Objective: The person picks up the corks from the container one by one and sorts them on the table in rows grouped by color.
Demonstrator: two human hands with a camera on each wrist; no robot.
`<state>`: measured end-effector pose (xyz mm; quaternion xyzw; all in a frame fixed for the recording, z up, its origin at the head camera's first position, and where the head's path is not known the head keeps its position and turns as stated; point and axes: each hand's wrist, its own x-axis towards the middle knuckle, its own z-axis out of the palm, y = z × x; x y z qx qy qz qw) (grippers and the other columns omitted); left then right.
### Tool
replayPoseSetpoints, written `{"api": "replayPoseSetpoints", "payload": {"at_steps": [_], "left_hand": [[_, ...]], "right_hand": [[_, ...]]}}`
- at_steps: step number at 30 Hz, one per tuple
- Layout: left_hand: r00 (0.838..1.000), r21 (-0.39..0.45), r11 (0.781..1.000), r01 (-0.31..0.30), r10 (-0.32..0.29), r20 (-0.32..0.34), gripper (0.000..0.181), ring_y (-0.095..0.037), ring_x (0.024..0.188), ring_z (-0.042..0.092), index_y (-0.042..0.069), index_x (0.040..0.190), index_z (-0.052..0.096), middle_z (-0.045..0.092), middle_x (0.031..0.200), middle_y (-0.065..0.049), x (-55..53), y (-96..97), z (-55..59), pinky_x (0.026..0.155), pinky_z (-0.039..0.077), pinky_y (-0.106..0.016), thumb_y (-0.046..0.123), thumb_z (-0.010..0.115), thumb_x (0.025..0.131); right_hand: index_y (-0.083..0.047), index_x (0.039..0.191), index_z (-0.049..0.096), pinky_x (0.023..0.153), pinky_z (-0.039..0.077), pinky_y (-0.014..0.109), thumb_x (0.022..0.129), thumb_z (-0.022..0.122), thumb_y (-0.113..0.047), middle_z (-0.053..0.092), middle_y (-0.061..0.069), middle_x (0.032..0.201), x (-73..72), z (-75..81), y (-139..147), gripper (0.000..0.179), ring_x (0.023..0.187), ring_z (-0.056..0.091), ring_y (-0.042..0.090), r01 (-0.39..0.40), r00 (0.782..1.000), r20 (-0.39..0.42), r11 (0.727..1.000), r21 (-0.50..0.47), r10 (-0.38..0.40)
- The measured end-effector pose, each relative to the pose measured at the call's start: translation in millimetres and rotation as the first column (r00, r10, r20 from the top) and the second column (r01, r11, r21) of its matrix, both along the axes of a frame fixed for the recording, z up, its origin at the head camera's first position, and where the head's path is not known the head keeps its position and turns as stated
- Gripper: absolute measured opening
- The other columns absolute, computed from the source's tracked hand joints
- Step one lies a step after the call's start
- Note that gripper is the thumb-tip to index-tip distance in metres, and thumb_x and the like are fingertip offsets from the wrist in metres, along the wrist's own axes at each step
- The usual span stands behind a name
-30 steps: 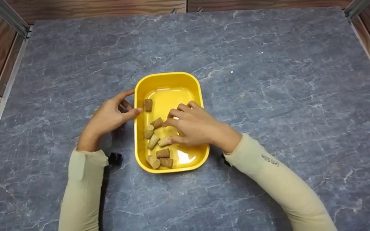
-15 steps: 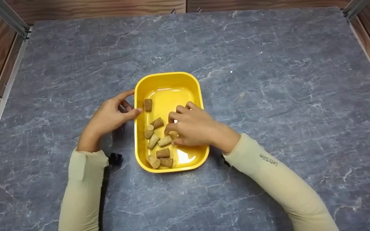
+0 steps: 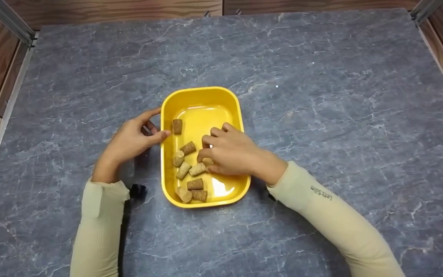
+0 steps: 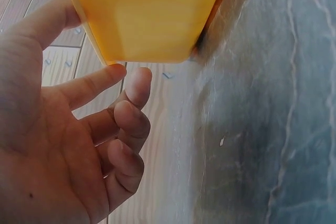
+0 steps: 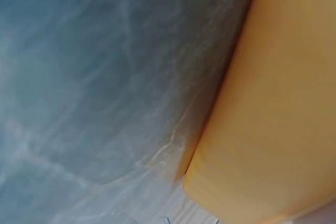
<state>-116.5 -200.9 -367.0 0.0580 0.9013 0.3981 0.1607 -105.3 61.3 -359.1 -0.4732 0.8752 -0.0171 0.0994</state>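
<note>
Bent fingers point(image 3: 206, 152) of my right hand point(image 3: 235, 152) are down inside the tray point(image 3: 206, 115), with a pale cork point(image 3: 207, 162) showing partly between forefinger and thumb. I can't tell whether I'm pinching it or only have it under my fingertips: the hand covers the rest, and the right wrist view gives mostly tray wall and table point(image 5: 79, 77). My left hand point(image 3: 129, 136) holds the tray by its left rim, thumb hooked over the top, the last three fingers loosely curled.

To handle a cork well, I'd take it across its rounded sides and squeeze just enough that it can't roll or pop away. Lifting straight up seems better than dragging, because a second pale cork point(image 3: 197, 169) lies right by my thumb and would be easily nudged. A light, steady left grip should stop the tray sliding.

Nine corks show, all in the tray, most towards its left side and near end. Four are dark brown and speckled, the others straw-coloured. One dark cork point(image 3: 177, 126) sits apart from the cluster, just beside my left thumb; at the near end two dark corks point(image 3: 195, 184) lie together, a pale one next to them. The tray is glossy yellow, round-cornered, with glare on its near right floor.
</note>
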Motion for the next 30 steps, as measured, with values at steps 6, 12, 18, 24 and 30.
{"api": "replayPoseSetpoints", "payload": {"at_steps": [6, 12, 18, 24, 30], "left_hand": [[1.0, -0.013, 1.0, 0.0, 0.0, -0.001, 0.074, -0.019, 0.077, 0.053, 0.018, 0.149, 0.038, 0.062, 0.099, -0.009, 1.1, -0.7, -0.1, 0.064, 0.046, -0.026, 0.048, 0.066, 0.087], [1.0, -0.005, 1.0, -0.006, 0.006, 0.001, 0.073, -0.02, 0.076, 0.053, 0.02, 0.149, 0.038, 0.061, 0.099, -0.008, 1.1, -0.1, -0.7, 0.063, 0.045, -0.026, 0.045, 0.067, 0.087], [1.0, 0.0, 1.0, 0.0, 0.0, -0.007, 0.072, -0.02, 0.075, 0.053, 0.019, 0.148, 0.039, 0.061, 0.099, -0.007, 1.9, 0.1, -1.2, 0.062, 0.044, -0.026, 0.044, 0.067, 0.087], [1.0, 0.021, 1.0, 0.004, -0.004, -0.022, 0.07, -0.02, 0.075, 0.052, 0.018, 0.148, 0.04, 0.061, 0.097, -0.007, 1.6, 0.6, -1.9, 0.061, 0.044, -0.025, 0.041, 0.067, 0.087], [1.0, 0.054, 0.998, 0.013, -0.011, -0.029, 0.067, -0.018, 0.075, 0.05, 0.016, 0.147, 0.041, 0.059, 0.096, -0.008, 1.5, 1.0, -1.0, 0.061, 0.043, -0.023, 0.036, 0.067, 0.089]], "right_hand": [[-0.022, 0.116, 0.069, 0.086, 0.036, 0.039, 0.092, 0.064, -0.036, 0.061, 0.002, 0.107, -0.3, 10.9, 7, 0.029, 0.096, 0.05, 0.024, -0.005, 1.0, 0.021, 0.994, -0.11, 0.008], [-0.017, 0.11, 0.071, 0.087, 0.04, 0.039, 0.088, 0.068, -0.031, 0.062, 0.003, 0.101, -0.4, 23.5, 24, 0.026, 0.093, 0.052, 0.023, 0.039, 0.999, 0.023, 0.955, -0.293, -0.034], [-0.012, 0.108, 0.071, 0.081, 0.041, 0.037, 0.089, 0.067, -0.03, 0.062, 0.005, 0.092, -1.0, 22.4, 44, 0.026, 0.086, 0.05, 0.021, 0.127, 0.992, 0.068, 0.909, -0.397, -0.108], [-0.007, 0.107, 0.071, 0.075, 0.043, 0.035, 0.087, 0.07, -0.027, 0.064, 0.008, 0.09, -3.4, 21.2, 69, 0.028, 0.083, 0.052, 0.023, 0.266, 0.964, 0.112, 0.835, -0.482, -0.243], [-0.006, 0.109, 0.068, 0.069, 0.038, 0.031, 0.088, 0.07, -0.026, 0.059, 0.008, 0.088, -8.2, 18.9, 95, 0.029, 0.081, 0.049, 0.024, 0.502, 0.863, 0.207, 0.739, -0.449, -0.46]]}}
